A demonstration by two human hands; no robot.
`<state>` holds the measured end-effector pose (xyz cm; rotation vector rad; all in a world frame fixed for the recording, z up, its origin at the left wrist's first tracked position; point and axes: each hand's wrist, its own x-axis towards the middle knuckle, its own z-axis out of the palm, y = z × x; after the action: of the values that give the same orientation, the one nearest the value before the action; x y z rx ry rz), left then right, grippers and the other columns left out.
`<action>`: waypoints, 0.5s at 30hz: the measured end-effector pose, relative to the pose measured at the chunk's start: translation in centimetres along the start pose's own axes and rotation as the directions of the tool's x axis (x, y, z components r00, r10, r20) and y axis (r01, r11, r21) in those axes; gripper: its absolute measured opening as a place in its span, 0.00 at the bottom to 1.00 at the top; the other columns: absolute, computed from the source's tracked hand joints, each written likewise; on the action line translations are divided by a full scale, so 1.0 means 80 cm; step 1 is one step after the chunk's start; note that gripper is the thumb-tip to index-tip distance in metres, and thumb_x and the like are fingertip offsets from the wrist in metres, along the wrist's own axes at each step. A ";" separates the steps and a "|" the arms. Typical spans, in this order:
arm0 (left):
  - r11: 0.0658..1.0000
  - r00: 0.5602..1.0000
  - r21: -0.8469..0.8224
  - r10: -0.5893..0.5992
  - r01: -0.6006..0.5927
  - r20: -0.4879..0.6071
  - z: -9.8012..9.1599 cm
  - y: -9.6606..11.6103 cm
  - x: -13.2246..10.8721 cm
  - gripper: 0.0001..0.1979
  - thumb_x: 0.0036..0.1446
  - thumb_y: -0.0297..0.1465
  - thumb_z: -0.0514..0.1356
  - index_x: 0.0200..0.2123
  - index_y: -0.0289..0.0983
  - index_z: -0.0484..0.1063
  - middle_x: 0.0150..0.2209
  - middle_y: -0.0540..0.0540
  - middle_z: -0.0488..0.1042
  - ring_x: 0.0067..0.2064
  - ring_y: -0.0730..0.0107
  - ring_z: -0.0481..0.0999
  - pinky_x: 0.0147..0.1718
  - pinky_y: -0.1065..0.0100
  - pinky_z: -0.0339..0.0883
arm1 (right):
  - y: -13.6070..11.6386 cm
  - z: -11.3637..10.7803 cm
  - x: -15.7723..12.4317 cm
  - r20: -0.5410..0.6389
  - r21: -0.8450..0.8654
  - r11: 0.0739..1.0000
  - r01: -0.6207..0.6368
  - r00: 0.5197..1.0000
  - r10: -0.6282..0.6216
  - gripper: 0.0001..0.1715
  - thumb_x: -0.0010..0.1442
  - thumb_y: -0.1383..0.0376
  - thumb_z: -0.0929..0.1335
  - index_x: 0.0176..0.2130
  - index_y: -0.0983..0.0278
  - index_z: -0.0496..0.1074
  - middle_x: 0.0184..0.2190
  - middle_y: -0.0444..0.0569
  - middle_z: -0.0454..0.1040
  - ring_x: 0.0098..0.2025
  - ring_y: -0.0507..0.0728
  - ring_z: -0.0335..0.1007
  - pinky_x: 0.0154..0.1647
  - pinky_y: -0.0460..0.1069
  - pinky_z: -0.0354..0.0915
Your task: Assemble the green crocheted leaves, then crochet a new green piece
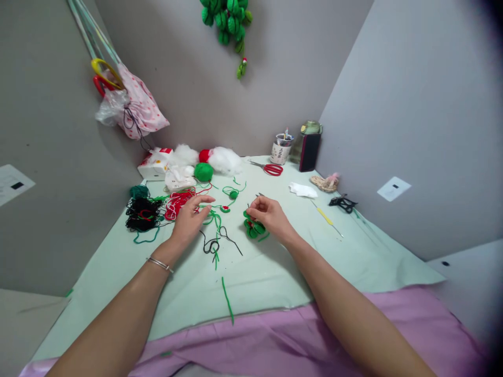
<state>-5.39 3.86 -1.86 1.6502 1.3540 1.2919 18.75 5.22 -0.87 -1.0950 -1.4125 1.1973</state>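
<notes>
My left hand (191, 215) hovers over loose green yarn strands (214, 220), with thumb and index finger apart and nothing visible between them. To the right, my right hand (269, 215) is closed in a pinch at the top of a bunch of green crocheted pieces (253, 228) with a bit of red. A thin dark pointed tip pokes out beyond its knuckles; what it belongs to is hidden. Between the hands lie a small red-and-green crocheted piece (225, 209) and a tiny green ball (233, 194). Black yarn (211, 245) curls closer to me.
Red yarn (178, 203), black yarn (143, 215) and a green ball (203, 172) lie left. White stuffing (226, 160), red-handled scissors (272, 169), a cup (280, 150) and a phone (310, 152) are behind. A yellow-handled crochet hook (324, 215) lies right.
</notes>
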 end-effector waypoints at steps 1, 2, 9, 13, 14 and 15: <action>0.998 0.999 0.056 0.035 -0.037 0.030 0.003 -0.003 -0.001 0.11 0.59 0.38 0.62 0.43 0.43 0.80 0.51 0.42 0.78 0.61 0.50 0.69 0.64 0.50 0.54 | 0.002 0.000 0.001 -0.040 -0.031 0.999 0.023 0.999 -0.024 0.13 0.48 0.61 0.76 0.24 0.61 0.70 0.20 0.41 0.72 0.24 0.52 0.66 0.26 0.47 0.61; 0.991 0.996 0.110 0.064 -0.071 0.067 0.006 -0.006 -0.002 0.13 0.59 0.38 0.62 0.45 0.43 0.80 0.53 0.42 0.78 0.65 0.49 0.65 0.67 0.49 0.49 | 0.002 0.000 0.001 -0.083 -0.060 0.997 0.044 0.995 -0.049 0.11 0.49 0.62 0.75 0.24 0.61 0.70 0.21 0.41 0.72 0.26 0.52 0.66 0.27 0.47 0.61; 0.903 0.961 0.388 0.083 -0.184 0.262 0.023 -0.027 -0.012 0.32 0.66 0.43 0.56 0.70 0.42 0.58 0.70 0.39 0.63 0.74 0.45 0.48 0.70 0.44 0.37 | 0.001 0.001 0.000 -0.174 -0.139 0.984 0.113 0.975 -0.137 0.08 0.52 0.63 0.72 0.25 0.60 0.70 0.26 0.43 0.74 0.30 0.54 0.69 0.32 0.49 0.63; 0.836 0.943 0.505 0.045 -0.217 0.330 0.026 -0.024 -0.007 0.30 0.67 0.46 0.55 0.69 0.43 0.62 0.70 0.38 0.63 0.75 0.42 0.46 0.69 0.40 0.37 | -0.005 0.004 -0.001 -0.144 -0.074 0.991 0.114 0.982 -0.124 0.11 0.52 0.60 0.73 0.27 0.61 0.69 0.22 0.42 0.72 0.26 0.54 0.69 0.28 0.49 0.65; 0.818 0.939 0.530 0.036 -0.224 0.341 0.028 -0.023 -0.004 0.30 0.67 0.47 0.55 0.68 0.43 0.64 0.70 0.37 0.62 0.74 0.41 0.46 0.69 0.39 0.37 | -0.008 0.004 -0.001 -0.139 -0.050 0.992 0.113 0.983 -0.119 0.12 0.52 0.59 0.73 0.27 0.62 0.69 0.22 0.42 0.72 0.25 0.53 0.69 0.28 0.49 0.65; 0.802 0.936 0.551 0.028 -0.232 0.352 0.030 -0.022 -0.002 0.30 0.67 0.48 0.55 0.67 0.43 0.64 0.70 0.37 0.62 0.74 0.41 0.46 0.69 0.39 0.36 | -0.013 0.005 -0.002 -0.136 -0.026 0.993 0.115 0.984 -0.117 0.13 0.53 0.58 0.73 0.28 0.62 0.69 0.22 0.42 0.72 0.25 0.53 0.69 0.29 0.49 0.66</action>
<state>-3.69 4.43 -4.27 2.2935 1.5338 0.6276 18.36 4.89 0.09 -1.0719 -1.3639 1.0085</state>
